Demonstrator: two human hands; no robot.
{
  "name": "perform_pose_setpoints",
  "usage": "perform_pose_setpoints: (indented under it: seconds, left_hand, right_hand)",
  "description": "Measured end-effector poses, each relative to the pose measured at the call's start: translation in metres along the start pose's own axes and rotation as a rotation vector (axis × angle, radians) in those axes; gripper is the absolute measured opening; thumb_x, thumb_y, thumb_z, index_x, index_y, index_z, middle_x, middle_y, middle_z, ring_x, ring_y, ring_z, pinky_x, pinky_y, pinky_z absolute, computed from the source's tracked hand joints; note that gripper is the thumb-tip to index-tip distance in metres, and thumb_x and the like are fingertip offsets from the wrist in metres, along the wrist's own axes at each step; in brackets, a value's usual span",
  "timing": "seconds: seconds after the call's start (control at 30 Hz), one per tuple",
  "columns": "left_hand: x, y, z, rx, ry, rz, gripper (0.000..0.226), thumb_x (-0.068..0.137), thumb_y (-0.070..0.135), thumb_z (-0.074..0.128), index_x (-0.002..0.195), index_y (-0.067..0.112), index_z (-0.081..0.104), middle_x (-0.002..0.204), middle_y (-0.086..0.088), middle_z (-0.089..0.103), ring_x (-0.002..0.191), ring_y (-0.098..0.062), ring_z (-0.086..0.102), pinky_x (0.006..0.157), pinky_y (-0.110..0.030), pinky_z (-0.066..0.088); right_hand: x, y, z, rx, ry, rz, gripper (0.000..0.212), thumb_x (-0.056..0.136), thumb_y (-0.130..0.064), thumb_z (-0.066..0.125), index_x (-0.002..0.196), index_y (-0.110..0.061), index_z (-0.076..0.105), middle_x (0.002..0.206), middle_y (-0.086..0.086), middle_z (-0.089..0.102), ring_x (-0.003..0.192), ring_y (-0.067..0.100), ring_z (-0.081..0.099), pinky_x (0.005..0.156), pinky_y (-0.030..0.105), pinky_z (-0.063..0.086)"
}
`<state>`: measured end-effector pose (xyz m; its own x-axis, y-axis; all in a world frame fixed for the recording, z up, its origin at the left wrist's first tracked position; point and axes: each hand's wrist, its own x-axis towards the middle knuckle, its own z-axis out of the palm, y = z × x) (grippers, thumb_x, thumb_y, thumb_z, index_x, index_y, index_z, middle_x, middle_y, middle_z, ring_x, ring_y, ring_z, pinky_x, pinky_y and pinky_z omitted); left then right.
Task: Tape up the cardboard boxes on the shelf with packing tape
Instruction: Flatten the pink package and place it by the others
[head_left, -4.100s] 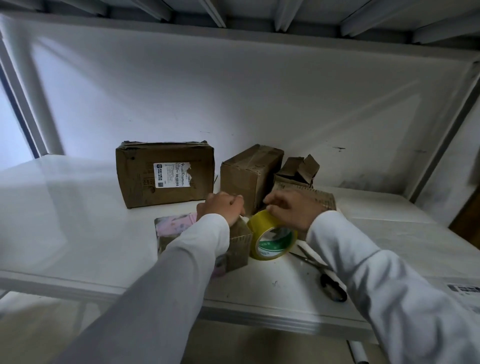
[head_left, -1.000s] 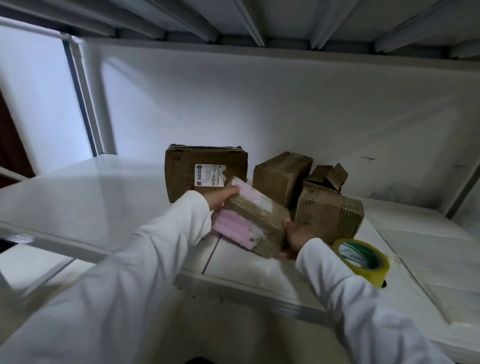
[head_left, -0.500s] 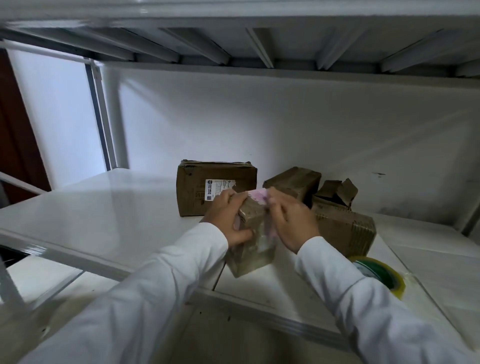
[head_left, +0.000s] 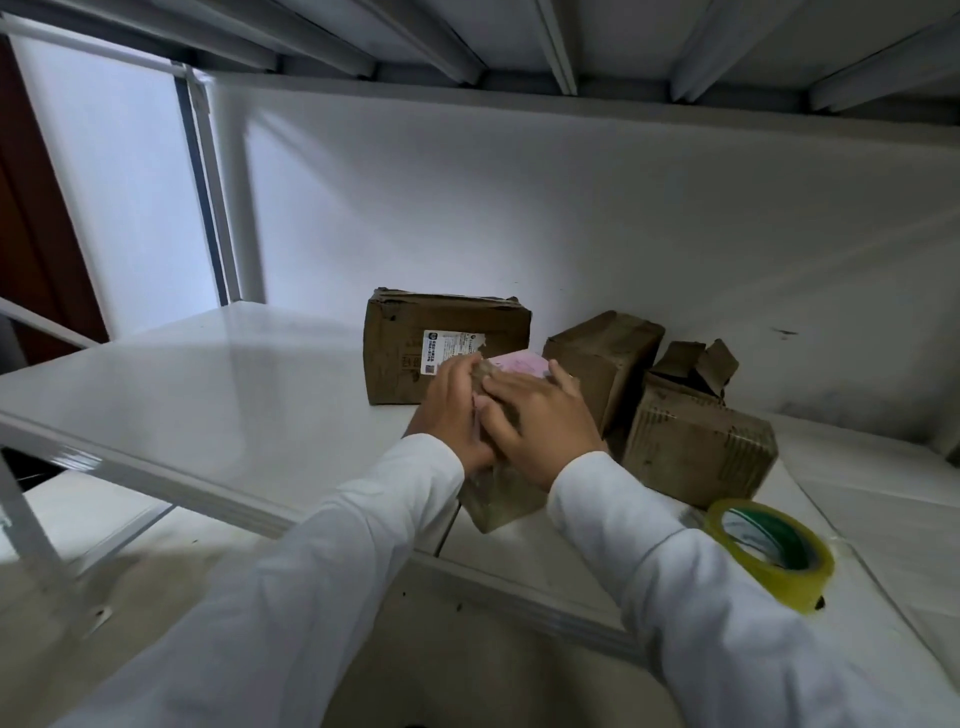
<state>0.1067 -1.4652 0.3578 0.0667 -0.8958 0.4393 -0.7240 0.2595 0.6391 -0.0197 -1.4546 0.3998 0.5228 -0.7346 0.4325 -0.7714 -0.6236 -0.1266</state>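
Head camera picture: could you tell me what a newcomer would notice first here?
Probably the two hands, left hand and right hand, on a small cardboard box with pink paper at the shelf front. Behind it stand three brown boxes, and a yellow tape roll lies to the right.

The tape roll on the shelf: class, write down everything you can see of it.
The tape roll is a ring of glossy yellowish packing tape wound on a core whose inner face looks green and white. It lies flat, slightly tilted to the camera, on the white shelf near its front edge, right of the right sleeve. No hand touches it. It sits in front of the nearest cardboard box, apart from it.
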Motion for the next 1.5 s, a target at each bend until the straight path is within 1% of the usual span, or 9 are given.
perform_pose_setpoints:
  seconds: [0.23,0.53,0.73,0.87,0.97,1.07,1.27,1.37,1.5]
  left_hand:
    - [0.003,-0.011,0.011,-0.2,0.019,-0.101,0.125,0.054,0.023,0.09,0.149,0.016,0.008,0.151,-0.008,0.021,0.139,-0.026,0.026,0.111,-0.034,0.029]
    - [0.006,-0.013,0.027,-0.342,0.086,-0.296,0.101,0.076,0.027,0.078,0.15,0.024,0.01,0.155,-0.005,0.019,0.141,-0.026,0.024,0.114,-0.04,0.028]
    - [0.005,-0.01,0.02,-0.225,0.062,-0.222,0.088,0.06,0.036,0.083,0.131,0.021,0.034,0.131,-0.001,0.046,0.122,-0.022,0.046,0.105,-0.039,0.042]
    - [0.002,0.008,0.004,0.178,0.115,-0.013,0.099,0.061,0.049,0.081,0.14,0.021,0.029,0.134,0.0,0.044,0.125,-0.022,0.041,0.107,-0.036,0.035]
    - [-0.008,0.026,0.001,0.408,-0.067,0.207,0.106,0.065,0.061,0.075,0.147,0.023,0.02,0.147,0.001,0.034,0.134,-0.022,0.033,0.112,-0.036,0.024]
    - [-0.021,0.031,0.005,0.412,-0.307,0.308,0.069,0.08,0.055,0.065,0.139,0.03,0.04,0.142,0.007,0.041,0.126,-0.017,0.04,0.104,-0.029,0.032]
    - [-0.003,0.009,-0.014,0.154,0.157,-0.315,0.038,0.093,0.041,0.053,0.128,0.026,0.051,0.134,0.0,0.052,0.117,-0.024,0.052,0.097,-0.038,0.044]
    - [0.003,-0.005,-0.012,0.019,-0.042,-0.791,0.068,0.085,0.059,0.055,0.136,0.016,0.036,0.138,-0.011,0.044,0.12,-0.033,0.048,0.1,-0.043,0.044]
    - [-0.002,0.001,-0.007,0.03,-0.248,-0.772,0.075,0.083,0.06,0.059,0.136,0.012,0.036,0.135,-0.011,0.047,0.117,-0.029,0.05,0.095,-0.034,0.045]
  right_hand:
    - [0.024,-0.003,-0.02,-0.318,-0.083,-0.042,0.042,0.097,-0.05,0.023,0.111,-0.033,0.058,0.094,-0.004,0.068,0.097,0.017,0.062,0.115,0.048,0.003]
    - [0.034,-0.01,0.016,-0.264,-0.15,-0.003,0.046,0.096,-0.033,0.05,0.137,-0.018,0.038,0.14,0.005,0.044,0.125,0.024,0.047,0.106,0.035,0.037]
    - [0.031,-0.014,0.01,-0.235,-0.148,0.017,0.046,0.097,-0.027,0.049,0.14,-0.017,0.035,0.146,0.005,0.04,0.13,0.025,0.042,0.107,0.035,0.034]
    - [0.007,0.011,0.002,0.145,0.059,0.014,0.042,0.101,-0.028,0.036,0.142,-0.021,0.038,0.143,0.002,0.045,0.129,0.02,0.043,0.111,0.033,0.031]
    - [-0.029,0.045,0.015,0.257,0.053,0.221,0.057,0.098,-0.035,0.042,0.149,-0.033,0.016,0.148,0.002,0.04,0.133,0.023,0.04,0.112,0.039,0.031]
    - [-0.057,0.073,0.031,0.247,-0.141,0.407,0.068,0.095,-0.031,0.05,0.15,-0.034,0.009,0.15,0.005,0.037,0.133,0.027,0.041,0.109,0.036,0.034]
    - [-0.037,0.069,0.036,0.365,-0.057,0.539,0.06,0.098,-0.049,0.033,0.151,-0.027,0.015,0.157,0.0,0.021,0.142,0.024,0.024,0.114,0.039,0.022]
    - [-0.002,0.047,0.05,0.584,-0.196,0.763,0.079,0.084,-0.071,0.037,0.148,-0.028,0.019,0.153,0.003,0.031,0.133,0.032,0.039,0.11,0.045,0.032]
    - [0.013,0.043,0.058,0.697,-0.311,0.771,0.054,0.085,-0.052,0.058,0.128,-0.021,0.047,0.123,0.005,0.057,0.107,0.029,0.056,0.094,0.039,0.048]
